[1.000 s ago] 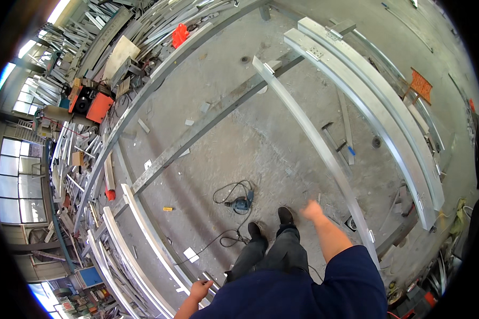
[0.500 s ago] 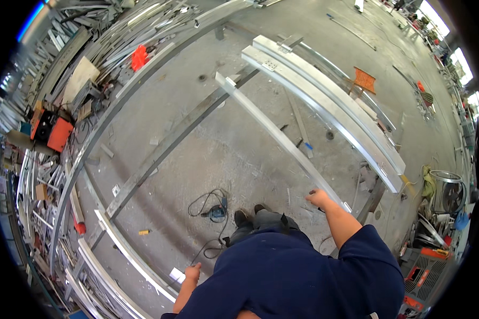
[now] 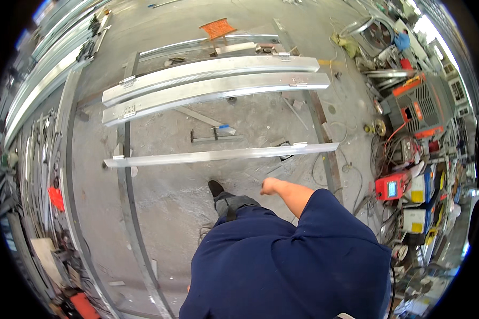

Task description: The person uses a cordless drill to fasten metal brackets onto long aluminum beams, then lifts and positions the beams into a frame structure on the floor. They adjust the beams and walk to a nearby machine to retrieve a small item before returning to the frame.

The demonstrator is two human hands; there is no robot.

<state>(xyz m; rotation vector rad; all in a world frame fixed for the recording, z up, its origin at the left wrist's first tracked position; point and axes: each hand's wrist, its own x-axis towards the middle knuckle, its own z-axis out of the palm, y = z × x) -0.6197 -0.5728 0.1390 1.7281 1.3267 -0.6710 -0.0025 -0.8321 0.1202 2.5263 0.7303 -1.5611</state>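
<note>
My right hand [image 3: 270, 186] hangs over the floor, its fingers curled in. A small dark spot shows at the fingertips, too small to name. A long silvery metal profile [image 3: 223, 155] lies just beyond this hand, apart from it, across two dark metal rails [image 3: 125, 186]. A small bracket [image 3: 300, 145] is near its right end. My left hand is hidden; only a sliver of skin shows beside the dark blue shirt. Farther away, two wider metal beams [image 3: 218, 91] [image 3: 213, 74] lie side by side, with hinge-like plates near their ends.
A clamp with a blue handle [image 3: 224, 128] lies on the floor beyond the profile. At the right stand a grey-orange machine [image 3: 423, 106], a red box with a screen [image 3: 391, 187] and cables. Metal stock [image 3: 42, 64] is piled at the left. An orange stand [image 3: 217, 28] is at the back.
My view has turned to the right, so the profile and beams now run nearly level across it. My left hand has gone out of sight. The right hand has moved away from the profile's right end.
</note>
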